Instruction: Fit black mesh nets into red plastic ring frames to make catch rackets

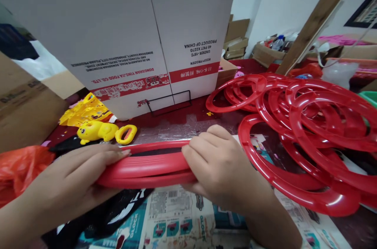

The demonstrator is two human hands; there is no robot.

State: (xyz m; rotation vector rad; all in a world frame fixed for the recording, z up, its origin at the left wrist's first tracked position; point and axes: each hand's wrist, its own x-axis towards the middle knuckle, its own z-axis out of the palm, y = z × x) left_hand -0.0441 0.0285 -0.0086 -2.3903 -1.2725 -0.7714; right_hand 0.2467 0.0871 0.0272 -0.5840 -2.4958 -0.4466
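- the red ring (pixel 150 164) is held level between both hands, raised over the near side of the desk (pixel 197 109), whose near edge is out of view.
- the fingers of the left hand (pixel 76 166) pinch the ring's left end, thumb side above; those of the right hand (pixel 219 160) curl tightly round its right end.
- a dark slit runs along the ring's front wall, wider toward the right hand; whether it parts two halves or two stacked rings, i cannot tell. uneven squeezing could close one end and spring the other apart.
- the right fingers lie close to that slit, so skin could get nipped if the layers snap together suddenly.
- the plastic looks smooth and curved; if one grip is weaker, i judge the ring could twist out and drop onto the printed sheets (pixel 176 209) below.
- toward the right edge of the desk, the pile of red rings (pixel 297 119) lies loosely overlapped. the right forearm is near its lowest ring, and an elbow swung outward could set the heap sliding.
- the yellow toy (pixel 98 131) sits just beyond the left hand; a forward slip could knock it against the white carton (pixel 188 21) standing behind, toward the far edge.
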